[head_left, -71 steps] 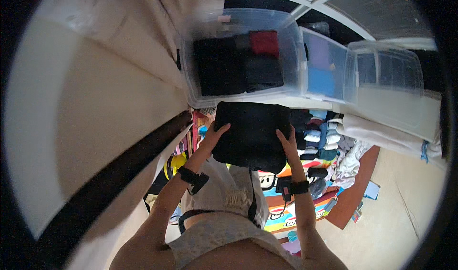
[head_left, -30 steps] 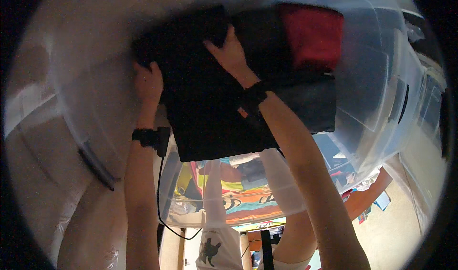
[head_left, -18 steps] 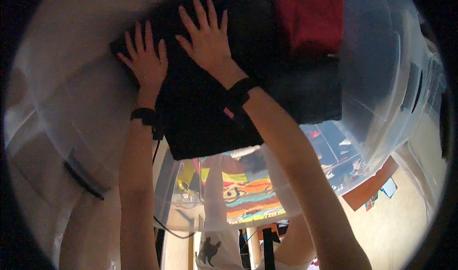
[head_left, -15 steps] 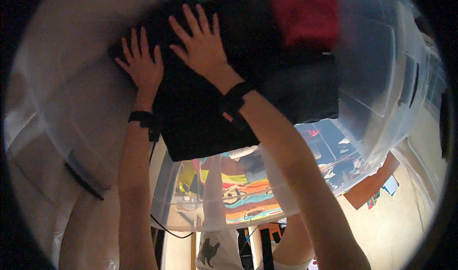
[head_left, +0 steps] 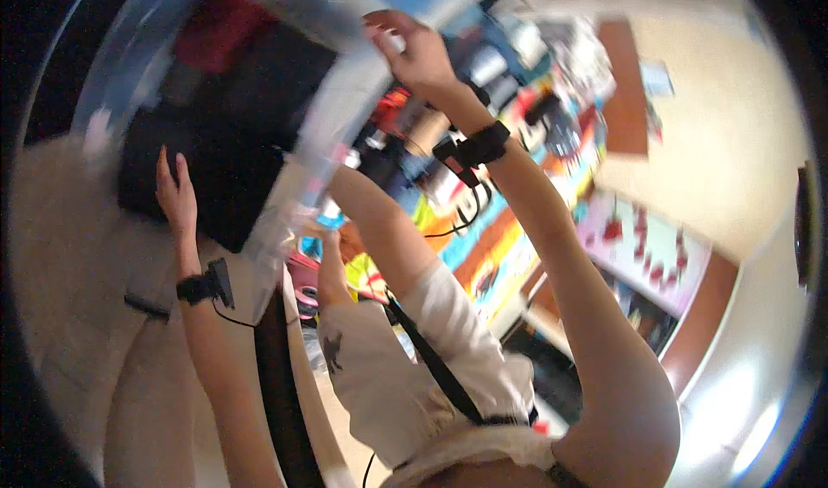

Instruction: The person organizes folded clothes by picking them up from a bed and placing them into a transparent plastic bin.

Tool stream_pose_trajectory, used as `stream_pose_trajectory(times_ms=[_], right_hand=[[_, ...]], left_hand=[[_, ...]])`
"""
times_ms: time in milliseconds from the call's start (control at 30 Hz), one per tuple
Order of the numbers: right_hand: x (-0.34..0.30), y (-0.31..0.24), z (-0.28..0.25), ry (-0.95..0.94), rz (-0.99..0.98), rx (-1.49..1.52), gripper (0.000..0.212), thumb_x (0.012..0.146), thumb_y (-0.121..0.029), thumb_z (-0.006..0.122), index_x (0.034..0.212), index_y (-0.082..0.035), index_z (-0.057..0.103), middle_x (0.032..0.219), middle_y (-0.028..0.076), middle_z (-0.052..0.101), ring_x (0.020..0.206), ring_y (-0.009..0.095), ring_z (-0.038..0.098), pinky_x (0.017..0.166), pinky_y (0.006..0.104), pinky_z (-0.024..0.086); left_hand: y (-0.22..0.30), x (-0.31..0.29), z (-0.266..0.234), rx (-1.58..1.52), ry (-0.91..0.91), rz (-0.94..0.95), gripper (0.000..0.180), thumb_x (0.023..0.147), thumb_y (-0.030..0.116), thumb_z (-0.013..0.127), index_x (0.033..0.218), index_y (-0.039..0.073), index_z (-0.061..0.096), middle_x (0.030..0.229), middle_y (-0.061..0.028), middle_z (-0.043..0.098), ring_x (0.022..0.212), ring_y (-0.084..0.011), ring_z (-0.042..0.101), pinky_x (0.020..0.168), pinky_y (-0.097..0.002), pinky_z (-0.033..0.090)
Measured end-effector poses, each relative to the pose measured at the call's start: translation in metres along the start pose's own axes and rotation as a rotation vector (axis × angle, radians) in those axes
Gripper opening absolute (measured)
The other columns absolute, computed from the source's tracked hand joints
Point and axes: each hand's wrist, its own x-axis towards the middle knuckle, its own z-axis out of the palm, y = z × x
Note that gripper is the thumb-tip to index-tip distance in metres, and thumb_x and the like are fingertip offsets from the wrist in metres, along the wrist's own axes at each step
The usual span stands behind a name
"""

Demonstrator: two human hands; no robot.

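A translucent plastic bin [head_left: 349,100] is at the upper left, blurred, with folded black cloth [head_left: 207,173] and a dark red cloth [head_left: 220,31] inside. My left hand [head_left: 178,196] has its fingers stretched out against the black cloth and grips nothing. At the bin's upper right corner, my right hand [head_left: 423,61] has its fingers curled over the edge. A small whitish patch shows between thumb and fingers; blur hides the exact grip. Each wrist wears a black band with a small device and cable.
A colourful striped cloth [head_left: 509,246] lies beyond my legs, under scattered clothes and small items [head_left: 517,56]. A brown board [head_left: 623,87] stands against the pale wall. Farther right is a white panel with red flowers [head_left: 638,238]. My bent legs take up the lower middle.
The view has swung, so the bin now sits at the left. My right hand has left the black cloth and moved to the bin's edge; my left hand stays on the cloth.
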Motion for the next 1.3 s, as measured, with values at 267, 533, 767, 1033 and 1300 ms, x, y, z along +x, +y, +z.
stream_pose_trajectory(times_ms=[267,533,767,1033,1300], right_hand=[[-0.401,0.089,-0.15,0.681,0.915,0.252,0.025,0.087,-0.023,0.053,0.091,0.002,0.055,0.08,0.003,0.057,0.074,0.011,0.052,0.068,0.0247,0.042],[-0.616,0.008,-0.126,-0.039,1.447,-0.019,0.026,0.079,-0.026,0.06,0.093,-0.004,0.058,0.079,0.013,0.063,0.07,0.024,0.062,0.061,0.0335,0.048],[-0.688,0.038,-0.133,-0.168,1.497,0.172,0.032,0.082,-0.029,0.058,0.102,-0.005,0.056,0.082,0.011,0.063,0.075,0.021,0.061,0.066,0.0325,0.048],[-0.885,0.194,-0.181,-0.075,1.833,0.182,0.033,0.079,-0.034,0.058,0.092,-0.004,0.06,0.068,0.011,0.062,0.065,0.02,0.062,0.06,0.0326,0.049],[-0.962,0.189,-0.222,0.515,2.125,0.999,0.032,0.076,-0.027,0.061,0.1,-0.006,0.055,0.084,0.006,0.061,0.074,0.02,0.06,0.064,0.0339,0.046]], left_hand=[[0.082,-0.127,0.082,0.218,-0.294,0.378,0.06,0.087,0.036,0.048,0.131,0.001,0.029,0.132,-0.0186,0.036,0.121,-0.0337,0.035,0.099,-0.04,0.029],[0.101,-0.159,0.092,0.766,-0.1,0.242,0.071,0.083,0.039,0.053,0.137,0.01,0.016,0.131,-0.0128,0.034,0.12,-0.0292,0.034,0.093,-0.0457,0.035],[0.059,-0.133,0.078,0.751,-0.15,0.313,0.076,0.08,0.027,0.06,0.138,0.01,0.014,0.135,-0.0173,0.029,0.122,-0.0338,0.032,0.097,-0.0456,0.032],[0.074,-0.201,0.084,1.132,-0.122,0.438,0.065,0.079,0.011,0.055,0.136,0.008,0.022,0.137,-0.0159,0.028,0.124,-0.0319,0.029,0.099,-0.041,0.03],[0.342,-0.412,0.327,0.205,-1.005,0.091,0.052,0.085,0.004,0.047,0.133,0.009,0.027,0.125,-0.0174,0.043,0.103,-0.0284,0.052,0.085,-0.035,0.043]])
